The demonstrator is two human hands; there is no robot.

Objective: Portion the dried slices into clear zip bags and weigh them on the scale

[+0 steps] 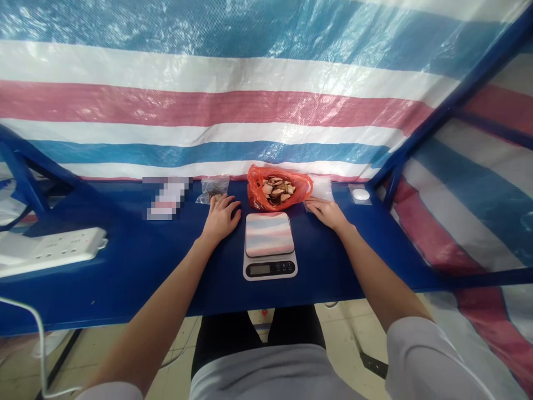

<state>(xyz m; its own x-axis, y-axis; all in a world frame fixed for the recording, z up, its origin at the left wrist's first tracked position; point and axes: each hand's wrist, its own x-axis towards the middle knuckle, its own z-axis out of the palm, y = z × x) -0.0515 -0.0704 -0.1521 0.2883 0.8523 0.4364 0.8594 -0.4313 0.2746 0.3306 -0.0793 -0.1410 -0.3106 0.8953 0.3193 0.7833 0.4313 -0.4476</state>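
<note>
My left hand (221,216) lies flat on the blue table (125,261), fingers spread, its tips near a small clear plastic bag (212,189). My right hand (328,212) rests flat on the table too, fingers out, touching the edge of a stack of clear plastic bags (321,189). Between the hands stands a small digital kitchen scale (270,245) with a bare shiny platform. Just behind it sits an open orange plastic bag (278,188) holding several brown and pale dried slices.
A white power strip (62,247) lies at the table's left, with a white cable (39,333) hanging down. A small white round object (360,194) sits at the right rear. A blurred packet (166,197) lies left of centre. A striped tarpaulin (250,105) forms the back wall.
</note>
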